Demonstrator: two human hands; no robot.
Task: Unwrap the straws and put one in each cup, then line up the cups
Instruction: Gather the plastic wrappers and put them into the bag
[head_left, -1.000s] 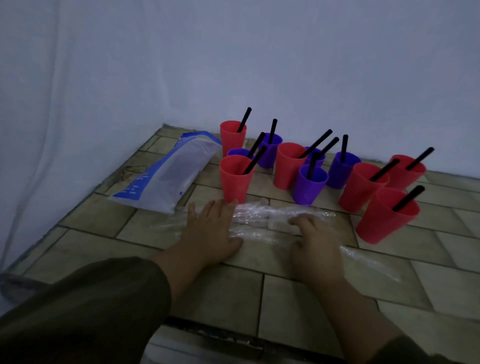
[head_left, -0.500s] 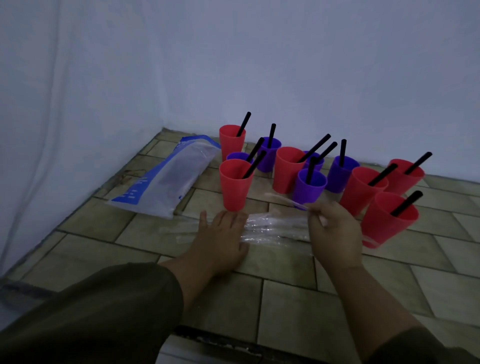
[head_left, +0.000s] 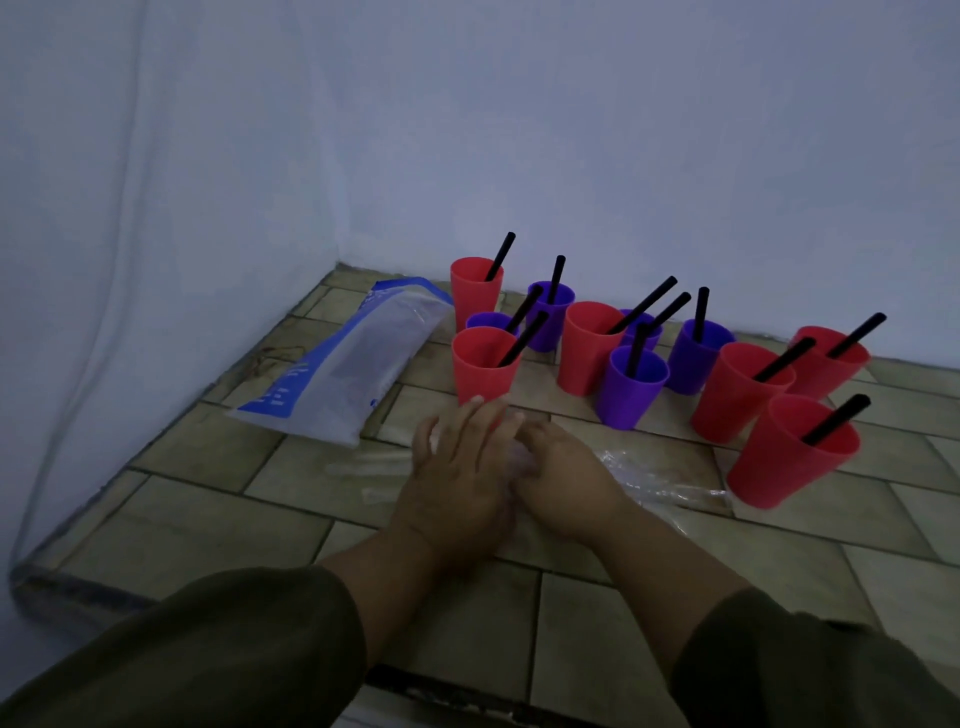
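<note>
Since 0.5 s ago the right hand (head_left: 563, 470) has swept in against the left hand (head_left: 457, 467), both pressed together flat, apparently gathering loose clear wrappers (head_left: 660, 475) clear of the cups (head_left: 631, 387).

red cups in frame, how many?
6: back left, front left, centre, and three right. None seems hidden.

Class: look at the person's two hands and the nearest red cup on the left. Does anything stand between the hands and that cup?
Nothing visible does. The left hand and right hand rest together on the clear wrappers, and the left fingertips already reach the base of the red cup, directly behind them.
</note>
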